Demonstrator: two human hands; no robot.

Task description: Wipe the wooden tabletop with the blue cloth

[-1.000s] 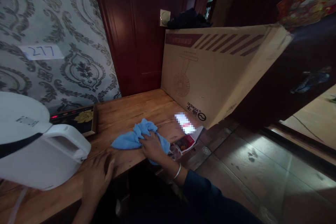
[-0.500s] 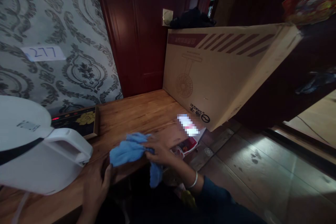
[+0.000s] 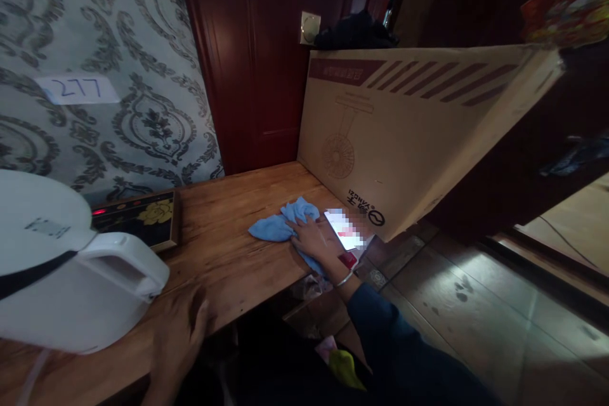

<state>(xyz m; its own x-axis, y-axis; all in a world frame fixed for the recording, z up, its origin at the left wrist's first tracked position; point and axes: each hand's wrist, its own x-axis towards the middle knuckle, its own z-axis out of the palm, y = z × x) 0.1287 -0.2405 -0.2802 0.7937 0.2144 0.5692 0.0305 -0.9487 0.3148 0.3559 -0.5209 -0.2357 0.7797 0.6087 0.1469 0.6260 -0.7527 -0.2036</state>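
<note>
Pressing flat right hand (image 3: 311, 238) on cloth (image 3: 284, 225)

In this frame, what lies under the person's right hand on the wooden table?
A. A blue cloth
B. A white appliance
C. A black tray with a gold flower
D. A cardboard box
A: the right hand lies flat on the blue cloth spread on the wooden table, just beside the cardboard box, while the left hand rests at the table's near edge.
</note>
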